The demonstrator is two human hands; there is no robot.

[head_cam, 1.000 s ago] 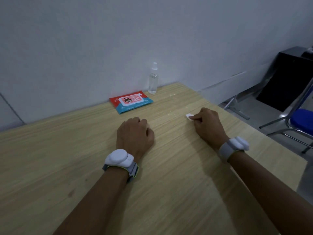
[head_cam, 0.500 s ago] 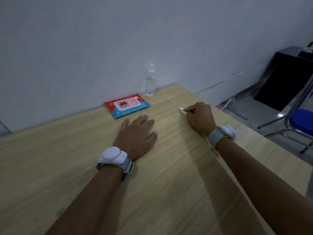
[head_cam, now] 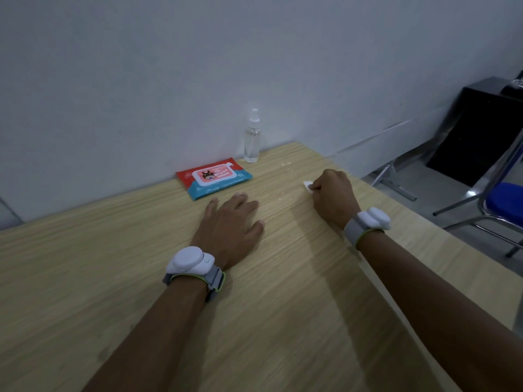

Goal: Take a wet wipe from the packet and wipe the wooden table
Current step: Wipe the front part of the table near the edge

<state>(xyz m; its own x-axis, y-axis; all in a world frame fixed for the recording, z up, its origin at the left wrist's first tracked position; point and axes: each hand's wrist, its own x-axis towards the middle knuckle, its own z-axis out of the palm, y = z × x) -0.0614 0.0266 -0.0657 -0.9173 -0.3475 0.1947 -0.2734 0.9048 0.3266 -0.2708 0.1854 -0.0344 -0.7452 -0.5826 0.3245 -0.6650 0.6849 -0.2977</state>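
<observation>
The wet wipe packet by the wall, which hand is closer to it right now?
Left. The left hand lies flat on the table just in front of the wet wipe packet, not touching it. The right hand is farther off to the right, pinching a small white wipe.

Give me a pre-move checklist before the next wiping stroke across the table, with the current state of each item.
1. Wipe in the right hand's grip: ok, the white wipe pokes out of the curled fingers.
2. Wipe touching the wooden table: cannot tell.
3. Left hand steadying: ok, flat on the table.
4. Packet out of the way: ok, back by the wall.
5. Spray bottle clear: ok, upright behind the packet.
6. White specks left to wipe: not ok.
</observation>
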